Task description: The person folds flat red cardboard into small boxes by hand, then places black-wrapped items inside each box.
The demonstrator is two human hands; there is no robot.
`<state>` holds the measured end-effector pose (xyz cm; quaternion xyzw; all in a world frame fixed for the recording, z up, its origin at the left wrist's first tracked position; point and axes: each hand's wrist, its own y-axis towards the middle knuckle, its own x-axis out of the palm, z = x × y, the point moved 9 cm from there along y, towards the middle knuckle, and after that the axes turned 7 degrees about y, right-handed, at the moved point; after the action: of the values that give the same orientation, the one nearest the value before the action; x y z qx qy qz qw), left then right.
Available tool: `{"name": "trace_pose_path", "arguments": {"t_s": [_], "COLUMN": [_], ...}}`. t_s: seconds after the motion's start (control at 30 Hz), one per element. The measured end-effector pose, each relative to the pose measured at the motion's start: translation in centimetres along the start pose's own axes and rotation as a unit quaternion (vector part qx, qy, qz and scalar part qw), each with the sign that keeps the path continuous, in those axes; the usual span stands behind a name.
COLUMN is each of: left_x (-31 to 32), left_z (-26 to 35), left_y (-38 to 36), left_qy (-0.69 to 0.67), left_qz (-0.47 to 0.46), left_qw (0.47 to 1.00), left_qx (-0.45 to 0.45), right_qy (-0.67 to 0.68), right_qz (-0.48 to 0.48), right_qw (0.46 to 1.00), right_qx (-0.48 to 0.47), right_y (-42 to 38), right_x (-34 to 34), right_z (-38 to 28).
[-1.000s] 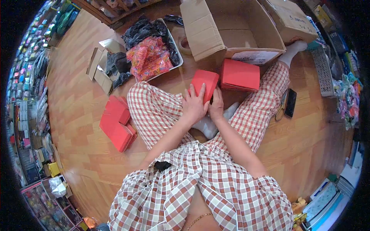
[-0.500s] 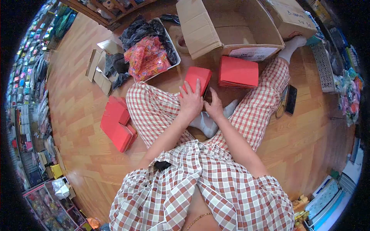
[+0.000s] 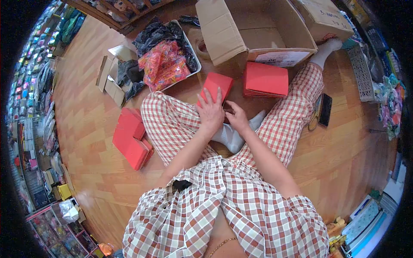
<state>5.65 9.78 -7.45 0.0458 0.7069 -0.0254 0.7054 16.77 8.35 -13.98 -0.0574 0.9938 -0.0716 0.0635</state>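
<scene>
A small red cardboard box (image 3: pixel 220 81) rests between my legs, tilted a little. My left hand (image 3: pixel 211 112) lies on its upper face with the fingers spread. At the box's near right edge is my right hand (image 3: pixel 237 118), its fingers bent and drawn together against the cardboard; the fingertips are partly hidden. Just right of these, a second red box (image 3: pixel 266 80) sits closed against the large carton. Several red cardboard pieces or boxes (image 3: pixel 130 139) are stacked to the left of my left knee.
A large open carton (image 3: pixel 279 36) stands ahead, flap outward. A white tray (image 3: pixel 195 60) holds black plastic and a colourful plastic bag (image 3: pixel 165 64). Scissors (image 3: pixel 315 118) and a phone (image 3: pixel 325 110) lie on the floor at right. Packed shelves (image 3: pixel 30 107) line the left.
The red box under my left hand has shifted slightly left and turned. My right hand has moved up and left to its edge, its fingers now more bent.
</scene>
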Motion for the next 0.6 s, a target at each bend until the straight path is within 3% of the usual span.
{"name": "trace_pose_path", "arguments": {"t_s": [0.1, 0.27, 0.4, 0.47, 0.5, 0.57, 0.6], "left_x": [-0.2, -0.1, 0.0, 0.1, -0.3, -0.2, -0.4], "left_z": [-0.1, -1.0, -1.6, -1.6, -2.6, -2.5, -3.5], "left_y": [0.1, 0.9, 1.6, 2.3, 3.0, 3.7, 4.3], "left_qy": [-0.010, -0.015, -0.001, 0.002, -0.001, -0.006, -0.006], "left_qz": [0.006, 0.058, 0.060, 0.041, 0.041, -0.014, -0.013], "left_qw": [1.000, 0.998, 0.998, 0.994, 0.994, 0.968, 0.969], "left_qx": [0.027, 0.014, 0.021, 0.101, 0.099, 0.250, 0.246], "right_qy": [0.030, 0.246, 0.275, 0.310, 0.307, 0.274, 0.272], "right_qz": [-0.031, -0.060, -0.071, -0.032, -0.033, -0.028, -0.032], "right_qw": [0.999, 0.966, 0.956, 0.942, 0.943, 0.951, 0.951], "right_qx": [0.010, 0.054, 0.081, 0.122, 0.123, 0.141, 0.141], "right_y": [-0.3, 0.4, 0.8, 0.6, 0.5, 0.4, 0.6], "right_x": [0.7, 2.1, 2.6, 2.4, 2.5, 2.6, 2.6], "right_z": [-0.9, 0.6, 1.0, 1.1, 0.6, 0.1, 0.2]}}
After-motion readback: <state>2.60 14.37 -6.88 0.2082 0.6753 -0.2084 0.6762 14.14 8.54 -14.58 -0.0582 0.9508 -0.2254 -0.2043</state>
